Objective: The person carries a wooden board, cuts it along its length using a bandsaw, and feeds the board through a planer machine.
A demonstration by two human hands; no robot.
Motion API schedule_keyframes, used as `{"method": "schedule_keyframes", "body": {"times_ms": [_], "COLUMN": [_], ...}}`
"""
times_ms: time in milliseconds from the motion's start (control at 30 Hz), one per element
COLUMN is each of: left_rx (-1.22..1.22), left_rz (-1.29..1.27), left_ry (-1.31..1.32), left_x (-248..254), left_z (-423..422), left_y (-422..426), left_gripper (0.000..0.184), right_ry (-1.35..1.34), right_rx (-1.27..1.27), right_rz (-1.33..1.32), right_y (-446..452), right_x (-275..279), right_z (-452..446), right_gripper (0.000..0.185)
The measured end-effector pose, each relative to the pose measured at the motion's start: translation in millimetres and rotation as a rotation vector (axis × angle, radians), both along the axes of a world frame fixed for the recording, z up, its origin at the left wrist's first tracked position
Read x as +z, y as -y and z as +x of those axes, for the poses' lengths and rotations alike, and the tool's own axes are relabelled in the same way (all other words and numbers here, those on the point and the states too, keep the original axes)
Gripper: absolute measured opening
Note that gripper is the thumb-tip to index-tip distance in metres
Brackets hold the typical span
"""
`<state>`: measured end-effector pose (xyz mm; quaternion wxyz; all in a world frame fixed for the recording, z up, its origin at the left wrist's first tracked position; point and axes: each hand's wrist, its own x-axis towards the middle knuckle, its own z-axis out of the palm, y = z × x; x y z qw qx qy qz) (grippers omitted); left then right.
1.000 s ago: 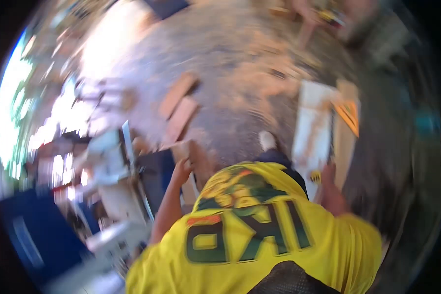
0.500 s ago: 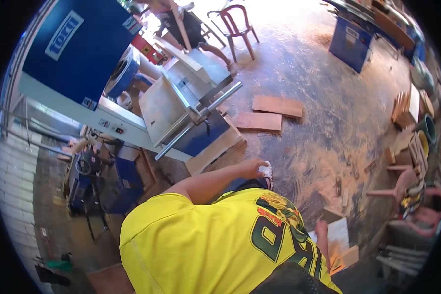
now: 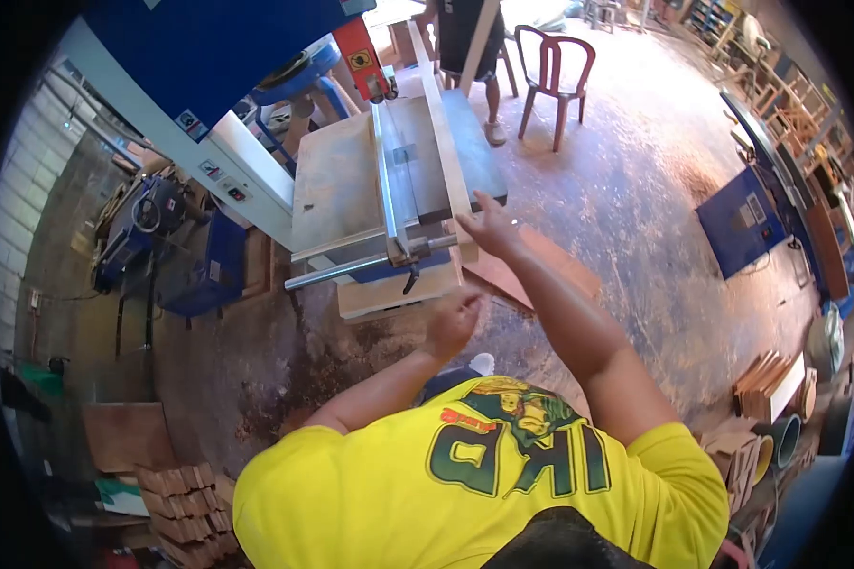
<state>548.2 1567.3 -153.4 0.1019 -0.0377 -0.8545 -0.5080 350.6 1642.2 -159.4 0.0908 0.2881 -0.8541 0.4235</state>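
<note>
A long pale wooden plank (image 3: 443, 142) lies along the machine table (image 3: 337, 175), its near end sticking out past the edge toward me. My right hand (image 3: 491, 228) is at the plank's near end with thumb and index finger apart; whether it touches the wood I cannot tell. Lower down, my left hand (image 3: 454, 321) hovers in front of the table with its fingers curled in, and no object shows in it. Left of the plank, a metal fence (image 3: 386, 175) runs across the table to a round rail (image 3: 337, 273).
Behind the table stands another person (image 3: 467, 43) beside an upright length of wood. A red chair (image 3: 555, 71) is to their right. Reddish boards (image 3: 550, 266) lie on the dusty floor right of the machine. A blue machine (image 3: 745, 218) stands farther right; stacked wood (image 3: 185, 507) sits lower left.
My right hand has come up from beside a pale board at lower right to the plank's end. The plank now reaches past the table's near edge. My view has turned.
</note>
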Motion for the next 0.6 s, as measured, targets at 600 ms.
{"method": "schedule_keyframes", "body": {"times_ms": [600], "left_rx": [0.714], "left_rz": [-0.587], "left_ry": [0.390], "left_x": [20.1], "left_z": [-131.9], "left_y": [-38.5], "left_gripper": [0.078], "right_ry": [0.500], "right_rx": [0.929], "right_rz": [-0.650], "right_y": [-276.2], "right_x": [145.1], "right_z": [-110.8], "right_gripper": [0.079]}}
